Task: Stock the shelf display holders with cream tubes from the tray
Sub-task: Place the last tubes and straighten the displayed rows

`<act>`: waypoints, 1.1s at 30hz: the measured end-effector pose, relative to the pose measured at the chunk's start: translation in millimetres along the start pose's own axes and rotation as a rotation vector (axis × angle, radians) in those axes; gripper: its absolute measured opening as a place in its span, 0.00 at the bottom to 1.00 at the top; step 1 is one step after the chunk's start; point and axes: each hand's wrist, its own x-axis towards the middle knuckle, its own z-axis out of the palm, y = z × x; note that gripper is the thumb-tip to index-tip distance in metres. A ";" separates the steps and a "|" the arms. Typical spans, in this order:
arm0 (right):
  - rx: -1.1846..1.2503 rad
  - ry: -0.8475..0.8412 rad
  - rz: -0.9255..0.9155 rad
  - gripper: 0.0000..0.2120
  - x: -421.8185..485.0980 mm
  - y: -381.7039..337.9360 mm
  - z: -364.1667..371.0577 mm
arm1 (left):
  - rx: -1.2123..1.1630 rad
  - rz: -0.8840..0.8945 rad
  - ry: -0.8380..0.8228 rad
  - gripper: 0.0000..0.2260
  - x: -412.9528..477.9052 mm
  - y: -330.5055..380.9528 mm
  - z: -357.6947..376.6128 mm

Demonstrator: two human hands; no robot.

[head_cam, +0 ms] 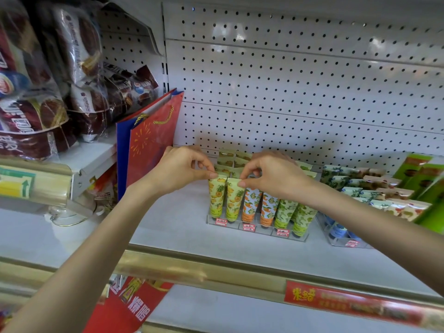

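Observation:
A clear acrylic display holder (258, 230) stands on the white shelf (173, 227), filled with rows of cream tubes standing cap down. At its front left are two yellow pineapple-print tubes. My left hand (182, 169) pinches the top edge of the left pineapple tube (217, 198). My right hand (274, 174) pinches the top edge of the right pineapple tube (233, 200). Orange-print tubes (251, 204) and green-print tubes (298, 216) fill the columns to the right. More yellow tubes stand behind, partly hidden by my hands. No tray is in view.
A second holder (346, 240) with blue- and red-print tubes sits to the right, green boxes (430, 188) beyond it. A red and blue gift bag (149, 145) leans at the left. Snack bags (48, 92) fill the upper left shelf. Pegboard (300, 80) backs the shelf.

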 end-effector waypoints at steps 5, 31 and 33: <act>0.000 0.002 -0.001 0.06 0.8 0.9 2.3 | -0.002 -0.007 -0.013 0.08 -1.1 3.0 0.2; -0.054 -0.062 0.063 0.08 37.7 7.8 -4.1 | 0.026 -0.062 -0.024 0.06 31.6 -3.2 4.5; -0.063 -0.056 0.056 0.07 37.1 7.6 -2.5 | 0.033 -0.062 -0.024 0.05 31.7 -4.6 4.8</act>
